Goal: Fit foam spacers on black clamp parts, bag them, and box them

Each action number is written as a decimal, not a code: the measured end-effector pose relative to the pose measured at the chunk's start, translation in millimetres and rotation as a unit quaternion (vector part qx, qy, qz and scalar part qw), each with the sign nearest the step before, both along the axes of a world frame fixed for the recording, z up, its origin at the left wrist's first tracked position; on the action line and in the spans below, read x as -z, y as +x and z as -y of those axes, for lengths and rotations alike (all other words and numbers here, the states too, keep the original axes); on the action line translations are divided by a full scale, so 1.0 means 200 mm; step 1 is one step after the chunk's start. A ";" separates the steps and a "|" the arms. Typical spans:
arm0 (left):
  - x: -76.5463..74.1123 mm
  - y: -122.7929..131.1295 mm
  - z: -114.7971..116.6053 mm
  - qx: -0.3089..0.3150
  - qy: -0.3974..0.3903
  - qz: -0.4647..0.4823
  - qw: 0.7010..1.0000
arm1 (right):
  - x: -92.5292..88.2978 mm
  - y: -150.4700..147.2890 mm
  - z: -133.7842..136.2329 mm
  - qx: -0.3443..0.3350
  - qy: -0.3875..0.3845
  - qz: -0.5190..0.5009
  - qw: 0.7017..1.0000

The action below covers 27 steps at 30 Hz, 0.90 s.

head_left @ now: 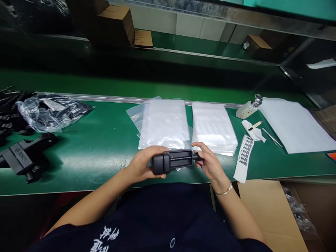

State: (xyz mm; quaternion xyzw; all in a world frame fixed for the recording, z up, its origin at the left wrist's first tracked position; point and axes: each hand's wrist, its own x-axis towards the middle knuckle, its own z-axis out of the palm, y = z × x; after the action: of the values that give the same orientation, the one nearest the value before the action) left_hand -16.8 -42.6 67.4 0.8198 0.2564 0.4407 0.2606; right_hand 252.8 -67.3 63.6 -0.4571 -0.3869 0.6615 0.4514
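Observation:
Level in front of my body, over the bench's front edge, is a black clamp with a threaded rod along its open slot. My left hand wraps round its thick block end, thumb on top. The fingers of my right hand close on the thin knob at the other end. Just beyond the clamp lie two stacks of clear plastic bags: a loosely fanned left stack and a neater right stack.
On the left lie a similar black part marked BOSCH and a bagged black part. To the right are a pump bottle, tweezers, a label strip and white sheets. Cardboard sits below the bench edge.

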 end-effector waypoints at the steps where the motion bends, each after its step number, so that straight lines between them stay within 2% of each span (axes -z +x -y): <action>1: -0.02 0.00 0.00 0.030 0.085 -0.026 0.996 | 0.01 0.00 -0.02 -0.023 -0.062 -0.043 0.997; 3: -0.05 0.01 0.00 0.064 0.203 -0.068 0.975 | 0.04 0.01 -0.06 -0.061 -0.140 -0.092 0.984; 4: -0.06 0.01 0.01 0.073 0.222 -0.078 0.969 | 0.06 0.01 -0.07 -0.072 -0.156 -0.104 0.980; 5: -0.06 0.02 0.01 0.076 0.209 -0.077 0.972 | 0.07 0.01 -0.07 -0.075 -0.158 -0.110 0.978; 7: -0.05 0.02 0.02 0.028 0.090 -0.052 0.994 | 0.09 0.01 -0.06 -0.058 -0.120 -0.099 0.986; 8: -0.03 0.03 0.02 -0.026 -0.006 -0.025 0.999 | 0.09 0.01 -0.04 -0.038 -0.080 -0.079 0.993; 9: -0.02 0.04 0.02 -0.089 -0.109 0.017 0.990 | 0.09 0.01 -0.02 -0.013 -0.028 -0.045 0.999; 11: 0.02 0.06 0.01 -0.180 -0.288 0.131 0.931 | 0.10 0.01 0.01 0.035 0.092 0.065 0.993; 13: 0.04 0.08 -0.01 -0.181 -0.395 0.241 0.868 | 0.10 0.01 0.04 0.054 0.194 0.178 0.963; 15: 0.04 0.12 -0.03 -0.150 -0.448 0.296 0.830 | 0.09 0.00 0.06 0.044 0.250 0.231 0.939; 19: 0.04 0.17 -0.04 -0.121 -0.480 0.310 0.812 | 0.10 -0.02 0.06 0.055 0.253 0.200 0.945; 23: 0.07 0.21 -0.03 -0.110 -0.492 0.310 0.806 | 0.15 -0.05 0.04 0.129 0.197 0.128 0.963; 25: 0.08 0.22 -0.02 -0.102 -0.479 0.295 0.820 | 0.17 -0.06 0.04 0.182 0.183 0.098 0.961; 27: 0.09 0.22 -0.02 -0.090 -0.444 0.273 0.849 | 0.17 -0.07 0.03 0.223 0.182 0.092 0.953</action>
State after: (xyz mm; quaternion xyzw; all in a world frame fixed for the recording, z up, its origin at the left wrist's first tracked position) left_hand 27.9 -38.7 50.1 0.4369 0.4159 0.5073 0.6155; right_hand 239.5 -73.7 30.3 -0.5005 -0.4286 0.4172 0.6259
